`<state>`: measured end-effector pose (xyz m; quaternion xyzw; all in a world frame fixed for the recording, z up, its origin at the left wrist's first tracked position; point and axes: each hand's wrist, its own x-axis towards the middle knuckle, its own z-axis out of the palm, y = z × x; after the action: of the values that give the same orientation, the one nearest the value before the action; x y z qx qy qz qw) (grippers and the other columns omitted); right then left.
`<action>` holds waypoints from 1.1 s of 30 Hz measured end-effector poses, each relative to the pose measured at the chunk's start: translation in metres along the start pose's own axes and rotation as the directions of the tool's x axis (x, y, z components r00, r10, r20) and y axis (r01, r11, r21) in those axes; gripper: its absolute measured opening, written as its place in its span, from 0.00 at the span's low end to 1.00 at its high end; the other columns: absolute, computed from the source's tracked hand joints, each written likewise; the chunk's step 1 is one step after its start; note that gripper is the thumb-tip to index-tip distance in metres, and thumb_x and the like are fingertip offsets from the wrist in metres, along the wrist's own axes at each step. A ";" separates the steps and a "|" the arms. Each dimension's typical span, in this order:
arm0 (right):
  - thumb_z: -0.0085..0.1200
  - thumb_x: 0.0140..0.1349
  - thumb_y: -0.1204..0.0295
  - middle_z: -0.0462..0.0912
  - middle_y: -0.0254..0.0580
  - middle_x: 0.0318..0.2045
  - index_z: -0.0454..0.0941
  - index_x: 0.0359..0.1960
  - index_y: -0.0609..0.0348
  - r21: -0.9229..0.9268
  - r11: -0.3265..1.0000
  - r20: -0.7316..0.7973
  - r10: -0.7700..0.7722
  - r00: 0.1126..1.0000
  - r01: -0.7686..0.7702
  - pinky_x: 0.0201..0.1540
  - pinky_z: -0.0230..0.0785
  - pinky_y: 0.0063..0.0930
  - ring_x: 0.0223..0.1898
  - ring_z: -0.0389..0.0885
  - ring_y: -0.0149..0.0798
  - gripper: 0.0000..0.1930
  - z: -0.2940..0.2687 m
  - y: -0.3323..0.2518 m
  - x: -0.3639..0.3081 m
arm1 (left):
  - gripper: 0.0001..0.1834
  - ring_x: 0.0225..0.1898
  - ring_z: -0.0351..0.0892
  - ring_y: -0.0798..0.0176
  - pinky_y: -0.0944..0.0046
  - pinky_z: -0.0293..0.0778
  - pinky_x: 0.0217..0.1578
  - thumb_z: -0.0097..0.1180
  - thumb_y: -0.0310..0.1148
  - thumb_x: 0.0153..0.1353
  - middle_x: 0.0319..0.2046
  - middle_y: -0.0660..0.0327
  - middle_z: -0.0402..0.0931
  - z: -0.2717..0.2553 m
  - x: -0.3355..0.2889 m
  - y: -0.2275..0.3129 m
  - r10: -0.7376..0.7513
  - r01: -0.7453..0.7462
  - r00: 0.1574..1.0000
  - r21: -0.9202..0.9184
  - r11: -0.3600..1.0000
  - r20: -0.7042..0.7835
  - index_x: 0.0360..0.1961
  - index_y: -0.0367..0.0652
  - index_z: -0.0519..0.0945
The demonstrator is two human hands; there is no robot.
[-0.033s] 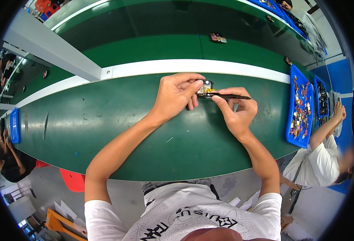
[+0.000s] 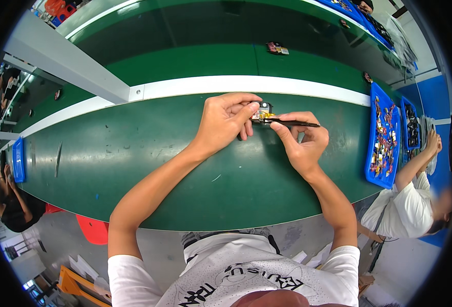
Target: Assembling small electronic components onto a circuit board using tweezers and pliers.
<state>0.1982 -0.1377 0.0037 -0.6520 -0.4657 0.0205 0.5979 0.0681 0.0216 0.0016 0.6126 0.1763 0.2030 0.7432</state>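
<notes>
My left hand [image 2: 222, 120] pinches a small black-cased electronic part [image 2: 263, 110] between thumb and fingers, near the far edge of the green table. The part has a pale and a yellow patch on its face; its left side is hidden by my fingers. Closed around dark tweezers [image 2: 297, 123], my right hand [image 2: 305, 146] holds them almost level, handle end to the right. The tweezers' tips reach the near side of the part beside the yellow patch; whether they grip anything there is too small to tell.
At the right, a blue tray [image 2: 371, 138] holds many small coloured parts; another blue tray [image 2: 404, 105] with black pieces stands beyond it. A white rail [image 2: 236, 84] borders the far bench, where a small part [image 2: 277, 48] lies. A co-worker's arm [image 2: 413, 163] is at far right.
</notes>
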 end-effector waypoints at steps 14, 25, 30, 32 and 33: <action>0.74 0.53 0.81 0.91 0.36 0.32 0.87 0.34 0.61 -0.090 0.992 0.031 -0.082 0.996 0.084 0.17 0.55 0.17 0.13 0.64 0.19 0.08 0.002 -0.004 0.001 | 0.14 0.22 0.81 0.68 0.70 0.76 0.20 0.58 0.27 0.72 0.29 0.56 0.82 -0.001 0.001 -0.003 -0.002 0.002 1.000 0.015 1.000 0.004 0.52 0.26 0.82; 0.73 0.50 0.84 0.91 0.42 0.33 0.85 0.33 0.60 -0.086 0.947 0.087 -0.303 0.949 0.310 0.16 0.55 0.16 0.11 0.65 0.21 0.11 0.001 0.000 0.004 | 0.14 0.23 0.81 0.70 0.70 0.76 0.21 0.62 0.24 0.68 0.28 0.57 0.84 0.002 0.000 0.003 -0.002 -0.001 1.000 0.098 0.995 0.028 0.51 0.27 0.82; 0.74 0.48 0.84 0.91 0.37 0.29 0.85 0.31 0.57 -0.132 0.912 0.099 -0.377 0.921 0.388 0.18 0.55 0.19 0.12 0.72 0.24 0.11 0.003 -0.002 0.005 | 0.13 0.22 0.80 0.71 0.70 0.76 0.21 0.61 0.23 0.68 0.27 0.57 0.84 0.003 0.001 0.006 -0.034 0.030 0.999 0.147 0.989 0.029 0.51 0.26 0.81; 0.74 0.48 0.83 0.91 0.35 0.29 0.86 0.30 0.56 -0.162 0.896 0.116 -0.398 0.910 0.413 0.19 0.55 0.20 0.14 0.76 0.25 0.11 0.003 -0.002 0.005 | 0.13 0.22 0.80 0.71 0.70 0.76 0.21 0.61 0.23 0.68 0.26 0.58 0.84 0.003 0.001 0.006 -0.031 0.028 0.999 0.145 0.989 0.018 0.50 0.26 0.81; 0.74 0.48 0.83 0.91 0.35 0.29 0.86 0.30 0.56 -0.163 0.897 0.115 -0.397 0.911 0.412 0.19 0.55 0.20 0.14 0.76 0.25 0.11 0.003 -0.003 0.004 | 0.13 0.22 0.80 0.71 0.70 0.76 0.21 0.61 0.23 0.68 0.26 0.58 0.84 0.003 0.001 0.006 -0.032 0.029 0.999 0.146 0.989 0.019 0.50 0.26 0.81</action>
<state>0.1968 -0.1334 0.0072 -0.5919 -0.6140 -0.1215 0.5078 0.0696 0.0204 0.0078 0.6646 0.1922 0.1719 0.7013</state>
